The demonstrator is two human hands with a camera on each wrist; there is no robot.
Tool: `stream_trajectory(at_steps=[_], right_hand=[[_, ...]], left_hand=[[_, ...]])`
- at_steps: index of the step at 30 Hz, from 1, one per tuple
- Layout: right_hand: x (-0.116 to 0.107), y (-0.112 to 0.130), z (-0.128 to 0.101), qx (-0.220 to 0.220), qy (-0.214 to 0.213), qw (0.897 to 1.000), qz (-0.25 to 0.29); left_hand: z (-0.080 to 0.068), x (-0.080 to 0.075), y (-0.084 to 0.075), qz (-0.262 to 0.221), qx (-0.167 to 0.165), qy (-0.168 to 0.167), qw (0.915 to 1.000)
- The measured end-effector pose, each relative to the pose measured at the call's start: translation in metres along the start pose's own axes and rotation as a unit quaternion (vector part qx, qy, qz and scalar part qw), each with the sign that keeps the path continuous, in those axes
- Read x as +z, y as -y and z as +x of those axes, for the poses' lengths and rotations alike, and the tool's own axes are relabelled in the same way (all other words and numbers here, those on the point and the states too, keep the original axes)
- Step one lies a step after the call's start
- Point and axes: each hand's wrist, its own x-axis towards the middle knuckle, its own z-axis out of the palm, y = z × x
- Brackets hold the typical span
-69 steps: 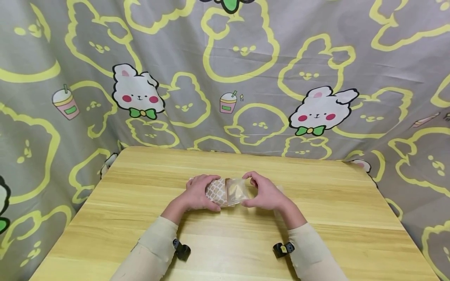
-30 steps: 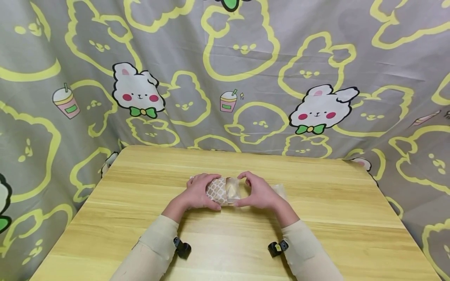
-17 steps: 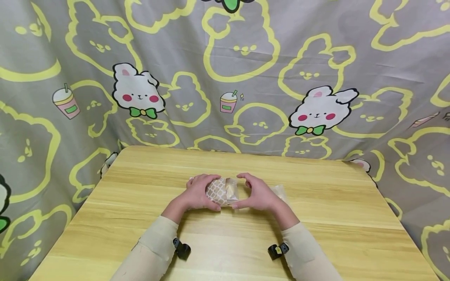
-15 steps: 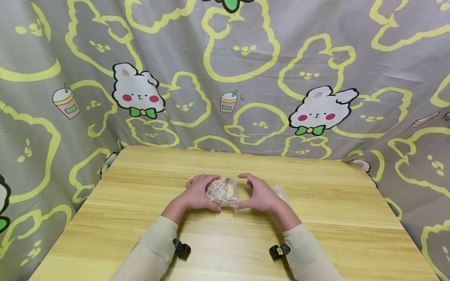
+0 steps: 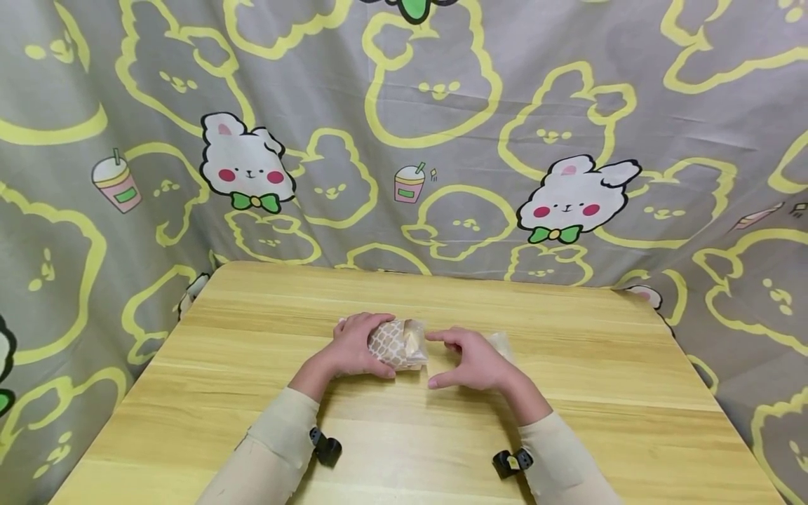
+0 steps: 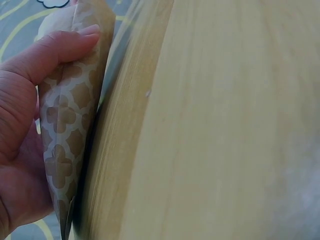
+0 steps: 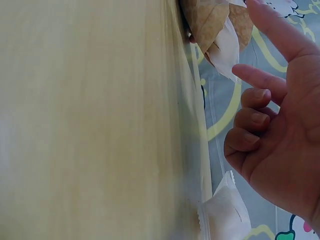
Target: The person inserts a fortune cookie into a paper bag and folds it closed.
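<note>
A brown paper bag (image 5: pixel 388 344) with a white lattice pattern lies on the table, its mouth facing right. My left hand (image 5: pixel 355 346) grips it across the closed end, thumb on the near side; the left wrist view shows the thumb pressed on the patterned paper (image 6: pixel 62 117). A translucent packet (image 5: pixel 414 342) with something pale yellow inside sits in the bag's mouth, its end sticking out. My right hand (image 5: pixel 476 361) is just right of it and holds nothing, index finger and thumb extended, other fingers curled. The packet's inner part is hidden by the bag.
Another whitish sealed packet (image 7: pixel 227 215) with a crimped edge lies on the table beyond the right wrist, partly covered by it in the head view. The wooden table (image 5: pixel 404 435) ends at a patterned curtain (image 5: pixel 435 105) behind.
The right hand pushed the packet leftward, deeper into the bag, then let go and drew back right and nearer the person. The left hand has stayed on the bag.
</note>
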Motion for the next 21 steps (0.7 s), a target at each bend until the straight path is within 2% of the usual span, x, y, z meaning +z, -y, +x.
stream_trajectory(at_steps=[8,16,21], right_hand=[[0.001,-0.001,0.001,-0.001,0.008,1.000,0.006],[0.006,-0.004,0.007,-0.008,0.026,0.998,0.050],[0.011,-0.004,0.013,-0.013,0.035,0.998,0.059]], left_hand=[[0.000,0.000,0.000,0.005,0.001,-0.001,1.0000],[-0.001,0.000,-0.001,0.005,0.002,-0.002,1.0000],[0.000,0.000,0.000,0.009,-0.001,0.000,1.0000]])
